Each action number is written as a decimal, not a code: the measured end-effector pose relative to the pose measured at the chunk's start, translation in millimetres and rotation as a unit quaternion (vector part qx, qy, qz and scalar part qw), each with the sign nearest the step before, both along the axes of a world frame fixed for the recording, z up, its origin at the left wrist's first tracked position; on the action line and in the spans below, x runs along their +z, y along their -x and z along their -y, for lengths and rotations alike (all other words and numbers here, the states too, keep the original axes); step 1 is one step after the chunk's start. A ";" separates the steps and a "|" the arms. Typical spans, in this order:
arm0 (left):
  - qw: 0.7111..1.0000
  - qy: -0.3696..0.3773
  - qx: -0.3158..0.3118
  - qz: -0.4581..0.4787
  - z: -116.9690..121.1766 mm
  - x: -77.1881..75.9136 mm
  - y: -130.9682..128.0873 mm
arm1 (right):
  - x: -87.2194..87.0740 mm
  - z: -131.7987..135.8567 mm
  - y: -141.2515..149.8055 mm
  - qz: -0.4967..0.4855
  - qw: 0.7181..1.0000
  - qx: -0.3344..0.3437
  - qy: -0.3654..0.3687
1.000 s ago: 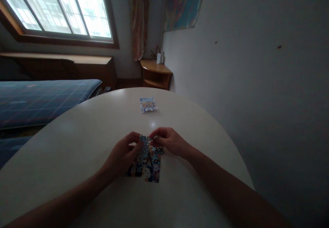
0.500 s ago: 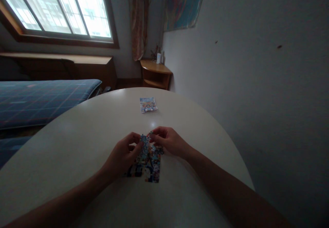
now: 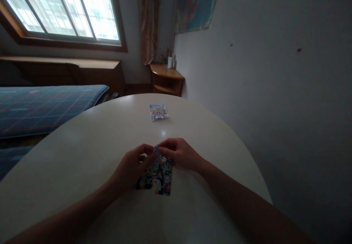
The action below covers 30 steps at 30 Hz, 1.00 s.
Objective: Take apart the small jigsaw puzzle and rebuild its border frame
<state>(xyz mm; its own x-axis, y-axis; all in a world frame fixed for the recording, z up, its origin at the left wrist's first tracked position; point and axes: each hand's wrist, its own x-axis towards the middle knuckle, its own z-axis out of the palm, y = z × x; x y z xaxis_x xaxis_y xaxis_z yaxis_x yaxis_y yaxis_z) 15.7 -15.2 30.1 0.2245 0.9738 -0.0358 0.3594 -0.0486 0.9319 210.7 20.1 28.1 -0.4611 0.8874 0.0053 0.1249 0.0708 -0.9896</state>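
A partly joined jigsaw puzzle with dark blue, white and colourful printing lies on the table in front of me, with a gap in its lower edge. At its far end, my left hand pinches light-blue puzzle pieces between thumb and fingers. My right hand is closed at the same spot, its fingertips meeting the left ones at these pieces. Its fingers cover part of the puzzle's upper right, and the left hand covers the upper left. Exactly which piece each hand grips is partly hidden.
A small printed packet lies farther back on the round white table. Beyond the table stand a blue plaid mattress at left and a wooden corner shelf. A bare wall runs along the right.
My right hand has moved slightly left and down, bringing its fingertips against the left hand's. The light-blue pieces have tilted and are now more covered by fingers.
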 end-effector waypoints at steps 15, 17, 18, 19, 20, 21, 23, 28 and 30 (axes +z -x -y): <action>0.999 -0.031 0.004 -0.008 1.7 -0.3 0.0 | -2.1 -1.6 3.6 -0.073 0.990 -0.009 0.120; 1.000 -0.027 0.007 -0.009 1.8 0.4 -0.6 | -0.9 -1.4 3.7 -0.085 0.992 -0.014 0.095; 1.000 -0.025 0.006 -0.007 1.9 0.7 -0.8 | -0.6 -1.5 3.6 -0.093 0.992 -0.014 0.082; 1.000 -0.023 0.005 -0.006 1.9 1.0 -1.1 | -0.7 -1.6 3.4 -0.099 0.992 -0.011 0.071; 1.000 -0.022 0.004 -0.004 1.9 1.1 -1.2 | -1.1 -1.9 3.2 -0.104 0.993 -0.006 0.063; 1.000 -0.022 0.003 -0.002 1.9 0.9 -1.2 | -2.0 -2.2 3.0 -0.108 0.993 0.000 0.058; 1.000 -0.025 0.000 -0.003 1.7 0.0 -0.8 | -4.1 -2.8 2.4 -0.110 0.993 0.014 0.051; 0.999 -0.029 0.002 -0.018 1.1 -2.6 0.5 | -3.7 -1.5 0.5 -0.075 0.997 0.024 0.011; 1.000 -0.027 0.001 -0.016 1.0 -2.9 0.4 | -1.1 -0.2 0.0 -0.053 0.998 0.036 0.018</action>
<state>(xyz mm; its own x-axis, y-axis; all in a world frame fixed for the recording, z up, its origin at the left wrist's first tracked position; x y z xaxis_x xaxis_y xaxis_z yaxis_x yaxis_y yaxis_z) 15.3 -16.2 27.2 0.2225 0.9749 0.0096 0.3887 -0.0978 0.9162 210.7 20.3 27.1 -0.5224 0.8523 0.0272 0.0148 0.0409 -0.9991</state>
